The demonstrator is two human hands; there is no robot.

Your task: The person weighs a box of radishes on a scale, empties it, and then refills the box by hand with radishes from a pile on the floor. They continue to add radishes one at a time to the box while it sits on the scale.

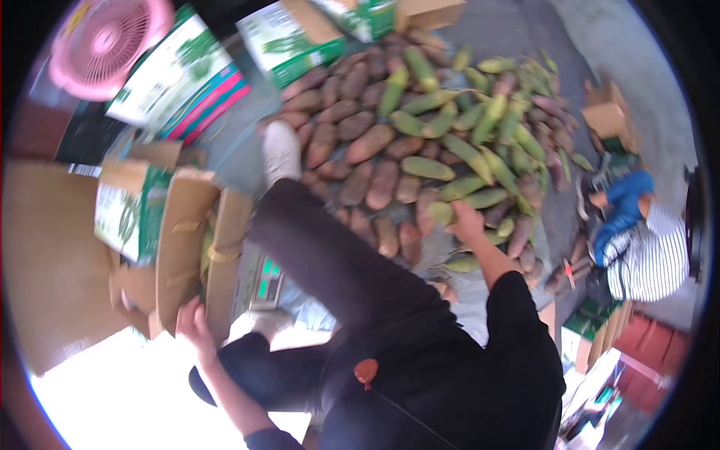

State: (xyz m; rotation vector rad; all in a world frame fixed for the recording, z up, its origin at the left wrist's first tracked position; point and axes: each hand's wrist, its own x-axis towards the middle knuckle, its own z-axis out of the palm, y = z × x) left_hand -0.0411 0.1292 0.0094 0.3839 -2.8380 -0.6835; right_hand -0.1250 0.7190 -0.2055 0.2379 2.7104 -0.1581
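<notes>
My right hand (466, 223) reaches down into a large pile of radishes on the ground. Its fingers are closed at the end of a green-tipped radish (441, 213); the grip is slightly blurred. Around it lie green radishes (427, 167) and purplish-brown ones (383, 184). On the other side, my left hand (196, 330) is beside the lower edge of an upright open cardboard box (180, 247). Its fingers are loosely bent and apart, with nothing visible in them. That box stands by a scale with a lit green display (268, 279), and greenish contents show partly between its flaps.
Printed green-and-white cartons (292, 41) stand behind the pile, with a pink fan (110, 45) at the upper left. A large cardboard sheet (56, 262) is at the left. Another person in a striped top (652, 259) sits at the right, near more cartons (592, 334).
</notes>
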